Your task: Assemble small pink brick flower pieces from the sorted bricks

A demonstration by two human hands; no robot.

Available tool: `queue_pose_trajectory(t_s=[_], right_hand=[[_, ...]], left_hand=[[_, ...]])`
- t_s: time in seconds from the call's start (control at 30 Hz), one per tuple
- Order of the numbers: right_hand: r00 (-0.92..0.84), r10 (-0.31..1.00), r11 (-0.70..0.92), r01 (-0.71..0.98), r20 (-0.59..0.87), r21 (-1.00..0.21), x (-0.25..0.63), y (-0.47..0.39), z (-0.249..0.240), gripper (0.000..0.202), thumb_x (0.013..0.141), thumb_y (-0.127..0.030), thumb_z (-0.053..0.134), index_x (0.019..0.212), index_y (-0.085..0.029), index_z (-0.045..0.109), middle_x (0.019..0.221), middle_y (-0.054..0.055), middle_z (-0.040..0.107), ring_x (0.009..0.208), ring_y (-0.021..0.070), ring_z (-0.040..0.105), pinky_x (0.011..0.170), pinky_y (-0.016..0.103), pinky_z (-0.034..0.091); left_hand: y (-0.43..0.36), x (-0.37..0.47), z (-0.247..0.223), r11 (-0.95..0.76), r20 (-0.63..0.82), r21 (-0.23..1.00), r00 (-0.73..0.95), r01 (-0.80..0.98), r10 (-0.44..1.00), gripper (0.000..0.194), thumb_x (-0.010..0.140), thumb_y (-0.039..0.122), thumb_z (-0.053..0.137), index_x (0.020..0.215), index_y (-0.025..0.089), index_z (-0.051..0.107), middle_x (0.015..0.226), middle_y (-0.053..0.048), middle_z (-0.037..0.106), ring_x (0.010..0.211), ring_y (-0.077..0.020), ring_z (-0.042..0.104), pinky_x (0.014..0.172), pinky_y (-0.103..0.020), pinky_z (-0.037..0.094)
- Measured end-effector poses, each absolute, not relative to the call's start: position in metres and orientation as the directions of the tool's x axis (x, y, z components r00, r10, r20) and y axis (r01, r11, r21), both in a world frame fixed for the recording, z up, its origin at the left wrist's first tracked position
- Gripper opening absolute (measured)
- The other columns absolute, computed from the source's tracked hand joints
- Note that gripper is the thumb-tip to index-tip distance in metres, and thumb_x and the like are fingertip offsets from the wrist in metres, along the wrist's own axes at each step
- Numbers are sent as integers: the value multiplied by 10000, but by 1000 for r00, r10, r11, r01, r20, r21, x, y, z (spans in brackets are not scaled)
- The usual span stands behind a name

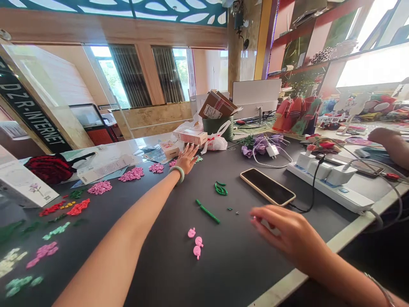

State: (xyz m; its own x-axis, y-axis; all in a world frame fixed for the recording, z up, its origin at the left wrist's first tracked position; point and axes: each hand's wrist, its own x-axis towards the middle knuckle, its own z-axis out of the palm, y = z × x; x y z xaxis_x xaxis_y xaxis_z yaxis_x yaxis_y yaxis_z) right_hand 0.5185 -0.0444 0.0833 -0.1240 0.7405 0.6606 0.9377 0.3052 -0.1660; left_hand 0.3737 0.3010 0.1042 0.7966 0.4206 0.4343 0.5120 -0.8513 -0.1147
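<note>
My left hand [187, 160] reaches far across the dark table, fingers spread, beside small printed boxes [170, 149] and a pile of tiny mint pieces [199, 159]. Nothing shows in its grasp. My right hand [284, 232] hovers near the front right with thumb and index finger pinched together; what they hold, if anything, is too small to name. Between the hands lie a green stem-like piece [207, 212], curved green leaf pieces [221, 189] and two tiny dark bits [229, 209]. Three pink round pieces with tabs [197, 251] sit nearer to me.
A phone [267, 186] with a cable lies before a white power strip [330, 187]. Along the left are piles of pink pieces [131, 174], red pieces [78, 207] and a white box [24, 181]. Purple flowers [260, 145] lie at the back; another person's arm [391, 145] is at right.
</note>
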Motion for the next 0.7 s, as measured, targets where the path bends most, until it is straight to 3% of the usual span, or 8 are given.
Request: queue_pose_trajectory(t_s=[0.07,0.13,0.23,0.3,0.5,0.6,0.7], right_hand=[[-88,889,147,984,449,-98,510,-14,109,246,999,-315,468,1016,-170,666,870,57,687,627,145,658,595,250,496],[25,962,-35,999,270,31,500,22,128,330,1004,-420,470,1110,-153,632,990,108,667,740,221,702,614,288,497],[56,989,-77,984,136,158,488,72,128,501,1007,-517,413,1265,-106,534,1159,192,606,884,297,709,679,340,520],[24,996,-38,983,81,178,487,94,114,549,1008,-534,394,1291,-77,505,1179,227,597,948,317,699,714,347,528],[-149,983,113,954,111,279,498,108,76,364,1050,-205,257,1147,-44,569,1074,222,646,935,321,703,737,376,530],[-176,981,141,933,76,331,498,108,76,333,1006,-85,273,1113,-30,583,1036,221,657,897,309,714,714,357,525],[-144,989,119,915,38,384,491,108,79,314,971,-25,305,1107,-10,589,968,216,673,886,302,724,688,324,516]], left_hand=[[302,368,106,-828,400,-93,782,553,478,525,1048,360,271,1529,149,287,1617,-155,261,1508,-363,181,1178,-625,207],[294,359,116,-836,344,-104,808,539,479,535,1030,400,338,1536,230,296,1642,-85,215,1535,-315,103,1219,-587,117],[263,336,140,-850,333,-163,839,500,430,511,1018,416,380,1510,280,354,1641,-41,221,1542,-276,78,1233,-560,18],[232,311,153,-864,356,-225,864,450,357,505,1034,420,333,1506,241,347,1639,-64,230,1534,-273,107,1228,-559,19],[96,213,160,-918,356,-217,903,331,241,694,972,641,122,1535,283,317,1620,5,266,1532,-236,153,1267,-454,12],[25,175,151,-845,340,-457,932,278,123,629,917,688,322,1476,411,396,1544,120,376,1536,-177,107,1279,-447,-27],[-21,148,132,-712,369,-638,928,294,52,630,709,653,572,1325,658,437,1407,336,420,1526,-103,62,1297,-336,147]])
